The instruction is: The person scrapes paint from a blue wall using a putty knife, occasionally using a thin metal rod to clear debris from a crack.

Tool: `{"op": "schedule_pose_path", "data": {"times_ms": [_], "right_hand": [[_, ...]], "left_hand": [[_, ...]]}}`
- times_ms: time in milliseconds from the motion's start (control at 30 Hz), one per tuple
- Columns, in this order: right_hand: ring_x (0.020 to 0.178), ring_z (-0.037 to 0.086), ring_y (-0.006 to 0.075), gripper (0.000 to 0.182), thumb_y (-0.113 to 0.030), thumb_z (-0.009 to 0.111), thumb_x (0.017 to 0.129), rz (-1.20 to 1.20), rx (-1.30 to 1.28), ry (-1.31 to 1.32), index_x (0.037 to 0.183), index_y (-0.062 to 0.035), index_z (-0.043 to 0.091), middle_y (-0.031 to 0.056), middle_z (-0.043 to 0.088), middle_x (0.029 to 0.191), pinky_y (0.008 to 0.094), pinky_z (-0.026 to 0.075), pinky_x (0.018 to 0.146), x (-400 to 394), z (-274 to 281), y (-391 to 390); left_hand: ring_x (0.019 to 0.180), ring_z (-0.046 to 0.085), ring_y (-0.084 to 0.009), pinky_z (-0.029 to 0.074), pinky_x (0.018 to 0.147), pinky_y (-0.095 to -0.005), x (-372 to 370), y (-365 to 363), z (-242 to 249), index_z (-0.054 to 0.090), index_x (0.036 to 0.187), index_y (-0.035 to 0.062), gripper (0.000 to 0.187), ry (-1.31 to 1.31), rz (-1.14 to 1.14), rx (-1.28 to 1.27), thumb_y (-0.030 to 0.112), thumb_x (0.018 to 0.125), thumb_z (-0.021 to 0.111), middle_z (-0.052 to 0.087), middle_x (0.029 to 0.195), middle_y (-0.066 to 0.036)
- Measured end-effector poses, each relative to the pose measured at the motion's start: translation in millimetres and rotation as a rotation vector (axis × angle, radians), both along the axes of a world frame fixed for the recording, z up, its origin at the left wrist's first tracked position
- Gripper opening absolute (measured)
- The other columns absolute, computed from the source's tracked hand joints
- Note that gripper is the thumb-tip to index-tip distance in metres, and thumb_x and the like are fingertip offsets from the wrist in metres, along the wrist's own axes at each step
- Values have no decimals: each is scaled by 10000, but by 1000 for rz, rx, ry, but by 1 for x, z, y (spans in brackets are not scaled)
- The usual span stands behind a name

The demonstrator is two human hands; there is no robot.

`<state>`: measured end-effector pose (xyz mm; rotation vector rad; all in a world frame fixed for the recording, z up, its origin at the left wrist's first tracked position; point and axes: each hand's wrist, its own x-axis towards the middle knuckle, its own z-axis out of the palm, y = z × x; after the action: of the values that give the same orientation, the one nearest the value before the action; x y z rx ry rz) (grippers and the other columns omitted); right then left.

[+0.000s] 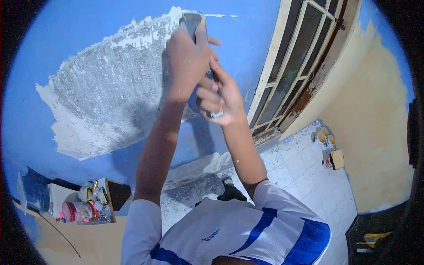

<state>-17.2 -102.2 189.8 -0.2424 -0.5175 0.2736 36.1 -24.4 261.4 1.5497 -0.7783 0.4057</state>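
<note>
Against the blue wall [238,39] I hold a dark, flat scraper [191,21] at the top right edge of a rough, scraped grey-white patch [110,79]. My left hand [187,55] is closed over its blade end, with the thumb along one side. Lower down, my right hand [223,95] has its fingers curled round the dark handle end, which is mostly hidden. Something pale, like a ring or a wrap, is on a finger of my right hand.
A barred window [296,53] is to the right. On the speckled tiled floor [304,176] stand several pale cups [324,134] and a small box [337,159]. At lower left, a cluttered shelf [110,207] holds a pink-lidded jar [70,212].
</note>
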Motion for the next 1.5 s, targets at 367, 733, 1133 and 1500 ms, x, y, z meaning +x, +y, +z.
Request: {"op": "schedule_pose_path", "data": {"times_ms": [367, 733, 1133, 1500], "right_hand": [[416, 410, 27, 536, -351, 503, 984, -542, -1126, -112, 1438, -101, 367, -4, 531, 674, 195, 296, 335, -33, -116, 12], [534, 453, 72, 527, -366, 469, 1006, 21, -1384, 196, 1442, -91, 362, 0, 500, 750, 245, 419, 479, -114, -268, 59], [848, 515, 129, 405, -254, 540, 977, -957, -1440, 45, 1331, -56, 524, 44, 564, 950, 277, 422, 756, -66, -208, -5], [607, 466, 183, 371, -223, 561, 945, -1082, -1955, -494, 1313, -266, 581, 78, 460, 712, 316, 438, 577, -53, -186, -80]], "left_hand": [[686, 577, -124, 460, 601, -309, -15, 52, -166, 596, 1007, -19, 332, 204, 205, -132, 295, 993, 491, 627, 790, -52], [667, 428, -89, 365, 614, -300, -113, 150, -399, 561, 828, 100, 380, 901, 238, -389, 450, 971, 523, 476, 727, 36], [491, 521, -138, 503, 545, -346, -58, 127, -338, 521, 898, 38, 287, 713, 155, -459, 307, 997, 515, 454, 550, -18], [477, 520, -98, 462, 472, -273, -78, 142, -391, 520, 943, 40, 169, 813, 2, 104, 192, 957, 594, 523, 582, -31]]}}
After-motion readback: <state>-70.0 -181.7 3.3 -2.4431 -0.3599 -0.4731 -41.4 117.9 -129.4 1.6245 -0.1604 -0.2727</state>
